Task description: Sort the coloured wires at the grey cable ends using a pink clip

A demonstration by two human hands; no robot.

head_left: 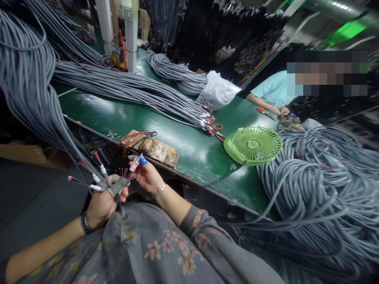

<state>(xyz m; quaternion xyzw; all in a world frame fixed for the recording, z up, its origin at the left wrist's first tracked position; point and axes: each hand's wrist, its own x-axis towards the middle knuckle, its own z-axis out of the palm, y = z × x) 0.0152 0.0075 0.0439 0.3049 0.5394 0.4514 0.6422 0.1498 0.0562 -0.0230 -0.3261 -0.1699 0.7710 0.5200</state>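
My left hand (102, 205) is closed around the ends of several grey cables (104, 172), below the table's near edge. Thin red, green, blue and black wires (95, 157) fan out of their white-banded ends. Grey covers sit on some of its fingers. Close beside it, my right hand (146, 177) has its fingers drawn together by another spray of coloured wires (126, 173). A blue cover wraps one of its fingertips. At those fingertips shows a small pale strip (135, 162); whether it is held or wrapped on a finger is unclear.
A wooden block (156, 149) with wires lies at the green table's (189, 148) near edge. Beyond are a grey cable bundle (142, 90), orange-handled scissors (218, 132) and a green fan (253, 146). Coiled cables (319, 177) heap at right; a co-worker (272, 90) works across.
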